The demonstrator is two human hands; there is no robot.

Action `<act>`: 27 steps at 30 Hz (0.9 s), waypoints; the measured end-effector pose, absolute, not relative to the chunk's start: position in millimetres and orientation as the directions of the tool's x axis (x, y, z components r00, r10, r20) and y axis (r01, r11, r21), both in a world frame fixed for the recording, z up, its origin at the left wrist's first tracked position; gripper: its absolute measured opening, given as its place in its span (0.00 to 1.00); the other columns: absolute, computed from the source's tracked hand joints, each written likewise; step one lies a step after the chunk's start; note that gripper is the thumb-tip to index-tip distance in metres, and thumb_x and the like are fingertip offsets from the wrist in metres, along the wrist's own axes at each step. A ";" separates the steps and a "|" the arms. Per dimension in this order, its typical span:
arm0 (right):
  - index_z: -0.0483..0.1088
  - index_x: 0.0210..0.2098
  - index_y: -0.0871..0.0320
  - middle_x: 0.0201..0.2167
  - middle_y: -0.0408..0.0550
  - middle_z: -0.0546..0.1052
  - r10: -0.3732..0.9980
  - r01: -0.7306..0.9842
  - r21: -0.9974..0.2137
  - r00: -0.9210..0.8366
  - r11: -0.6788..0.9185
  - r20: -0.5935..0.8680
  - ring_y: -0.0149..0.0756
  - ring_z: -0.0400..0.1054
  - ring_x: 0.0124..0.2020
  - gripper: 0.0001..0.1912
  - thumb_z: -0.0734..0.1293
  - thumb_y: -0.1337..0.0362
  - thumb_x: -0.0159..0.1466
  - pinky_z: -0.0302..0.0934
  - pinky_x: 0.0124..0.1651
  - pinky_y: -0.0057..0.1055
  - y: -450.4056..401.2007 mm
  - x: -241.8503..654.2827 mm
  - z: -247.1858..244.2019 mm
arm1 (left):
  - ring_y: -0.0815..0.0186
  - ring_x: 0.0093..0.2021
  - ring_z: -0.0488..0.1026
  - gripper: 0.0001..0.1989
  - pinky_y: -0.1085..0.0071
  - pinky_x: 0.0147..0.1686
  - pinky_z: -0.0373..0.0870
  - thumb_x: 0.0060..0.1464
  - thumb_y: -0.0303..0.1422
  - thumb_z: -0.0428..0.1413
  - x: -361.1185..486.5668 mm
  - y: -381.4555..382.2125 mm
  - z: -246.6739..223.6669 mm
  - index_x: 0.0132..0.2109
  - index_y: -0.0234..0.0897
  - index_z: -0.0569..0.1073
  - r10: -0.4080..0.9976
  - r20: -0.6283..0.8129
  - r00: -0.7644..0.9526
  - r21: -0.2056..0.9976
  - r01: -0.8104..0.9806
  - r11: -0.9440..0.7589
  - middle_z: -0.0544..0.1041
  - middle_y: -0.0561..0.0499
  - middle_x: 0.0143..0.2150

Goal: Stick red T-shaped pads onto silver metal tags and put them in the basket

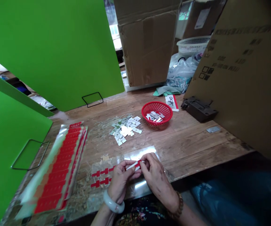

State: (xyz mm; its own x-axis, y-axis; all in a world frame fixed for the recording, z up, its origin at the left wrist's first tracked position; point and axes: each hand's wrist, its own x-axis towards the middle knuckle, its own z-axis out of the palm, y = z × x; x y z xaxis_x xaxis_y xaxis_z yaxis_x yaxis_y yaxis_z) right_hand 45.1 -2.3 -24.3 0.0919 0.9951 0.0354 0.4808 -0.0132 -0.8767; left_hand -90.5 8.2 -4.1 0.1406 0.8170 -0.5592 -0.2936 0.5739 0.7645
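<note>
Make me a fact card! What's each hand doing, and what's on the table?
Left hand: holding a small flat white and red piece
Right hand: holding the same piece
Surface: brown wooden table
Middle: loose pile of small flat silvery plates
Right of pile: round red plastic basket, similar plates inside
Left: stack of clear and red sheets

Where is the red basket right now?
In the head view, the red basket stands just right of centre, beside the pile of silvery plates.
</note>
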 end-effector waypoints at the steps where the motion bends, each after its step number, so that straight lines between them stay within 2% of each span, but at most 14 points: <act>1: 0.63 0.33 0.56 0.31 0.44 0.69 0.995 0.479 -0.878 0.093 -0.015 0.034 0.34 0.64 0.32 0.03 0.59 0.68 0.62 0.58 0.36 0.31 -2.5 44.8 -24.7 | 0.63 0.33 0.79 0.11 0.75 0.34 0.75 0.45 0.23 0.61 -91.4 8.6 -4.7 0.39 0.28 0.72 0.813 -0.564 0.143 0.757 -0.303 0.579 0.80 0.43 0.34; 7: 0.63 0.38 0.56 0.28 0.42 0.69 0.994 0.315 -0.944 0.075 -0.095 -0.075 0.33 0.65 0.29 0.06 0.60 0.61 0.63 0.59 0.32 0.28 0.8 49.7 -27.7 | 0.62 0.34 0.79 0.10 0.72 0.37 0.76 0.47 0.19 0.58 -98.9 10.4 -5.6 0.39 0.28 0.72 0.788 -0.596 0.154 0.717 -0.340 0.609 0.79 0.42 0.36; 12: 0.66 0.34 0.56 0.21 0.39 0.67 0.991 0.198 -0.971 -0.002 -0.134 -0.137 0.30 0.63 0.24 0.12 0.55 0.58 0.66 0.58 0.30 0.26 6.7 58.3 -29.5 | 0.61 0.36 0.79 0.09 0.73 0.37 0.76 0.49 0.20 0.57 -101.8 10.0 -3.2 0.40 0.27 0.71 0.781 -0.605 0.151 0.718 -0.319 0.618 0.79 0.40 0.37; 16: 0.66 0.29 0.58 0.18 0.38 0.66 0.978 0.152 -0.970 -0.063 -0.189 -0.200 0.29 0.62 0.21 0.16 0.55 0.55 0.66 0.57 0.29 0.25 8.9 58.9 -25.3 | 0.61 0.36 0.79 0.10 0.73 0.38 0.76 0.50 0.21 0.58 -101.9 8.9 -1.8 0.42 0.27 0.70 0.788 -0.592 0.168 0.734 -0.292 0.613 0.80 0.40 0.36; 22: 0.66 0.28 0.59 0.16 0.37 0.65 0.952 0.087 -0.965 -0.164 -0.248 -0.259 0.27 0.60 0.19 0.15 0.60 0.54 0.63 0.53 0.24 0.23 10.6 54.5 -24.3 | 0.62 0.33 0.79 0.11 0.73 0.37 0.76 0.49 0.23 0.59 -99.8 8.6 0.7 0.41 0.27 0.71 0.789 -0.593 0.159 0.747 -0.256 0.614 0.80 0.41 0.33; 27: 0.67 0.30 0.60 0.17 0.37 0.67 0.942 0.016 -0.969 -0.229 -0.248 -0.245 0.26 0.61 0.20 0.14 0.61 0.55 0.63 0.54 0.26 0.23 11.6 56.7 -30.7 | 0.62 0.34 0.79 0.11 0.73 0.36 0.76 0.47 0.23 0.61 -100.6 7.7 0.9 0.41 0.28 0.71 0.794 -0.586 0.163 0.746 -0.274 0.607 0.80 0.42 0.33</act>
State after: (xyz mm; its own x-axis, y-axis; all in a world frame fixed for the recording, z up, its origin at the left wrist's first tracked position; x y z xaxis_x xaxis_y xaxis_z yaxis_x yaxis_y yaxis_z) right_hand 56.7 11.6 -30.7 -0.2289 0.9420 -0.2454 0.0163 -0.2483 -0.9685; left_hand -100.6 7.7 0.9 0.1626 0.7937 -0.5861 -0.2742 0.6070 0.7459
